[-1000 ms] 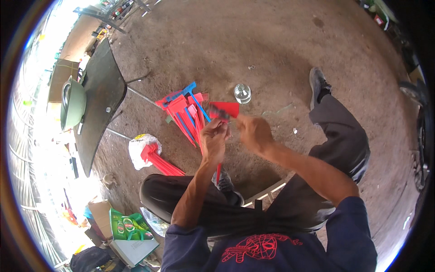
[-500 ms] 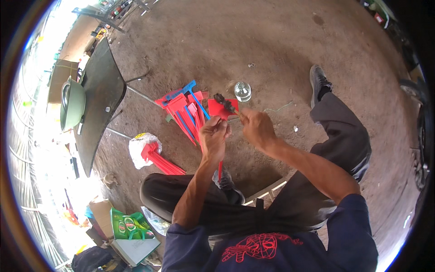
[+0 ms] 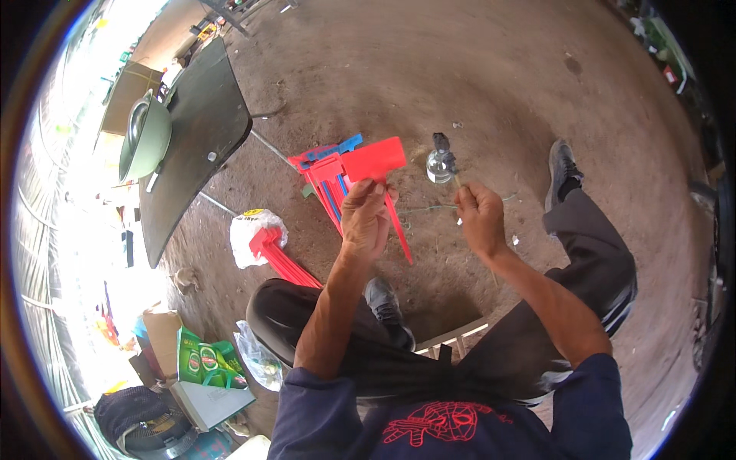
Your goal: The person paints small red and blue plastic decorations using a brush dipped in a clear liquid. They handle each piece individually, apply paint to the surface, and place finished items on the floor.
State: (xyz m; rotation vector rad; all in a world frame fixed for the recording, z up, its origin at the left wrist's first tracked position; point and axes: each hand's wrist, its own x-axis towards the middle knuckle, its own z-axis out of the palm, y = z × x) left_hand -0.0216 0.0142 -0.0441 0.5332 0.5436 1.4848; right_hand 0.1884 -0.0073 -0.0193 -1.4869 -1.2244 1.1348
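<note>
My left hand (image 3: 365,221) is closed around a red plastic T-shaped tag (image 3: 374,159), gripping it where the flat, wide head meets the long tapering stem. The head faces up, and the stem points down past my fingers. In my closed right hand (image 3: 480,218) is a thin stick with a dark, wadded tip (image 3: 441,142). That tip appears over a round clear glass jar (image 3: 437,172); whether they touch, I cannot tell. Beyond my left hand, several red and blue tags (image 3: 330,178) lie in a pile on the dirt floor.
More red tags (image 3: 285,261) stick out of a white plastic bag (image 3: 247,244) on the left. A dark table (image 3: 201,115) carries a green bowl (image 3: 149,142). Near my left knee are a clear plastic bag (image 3: 259,359) and a green bag (image 3: 203,360). A thin green string (image 3: 429,207) lies ahead.
The dark-tipped stick has moved off the red tag, right toward the jar. My left hand has raised the tag, its head now fully showing. The whole view has shifted slightly.
</note>
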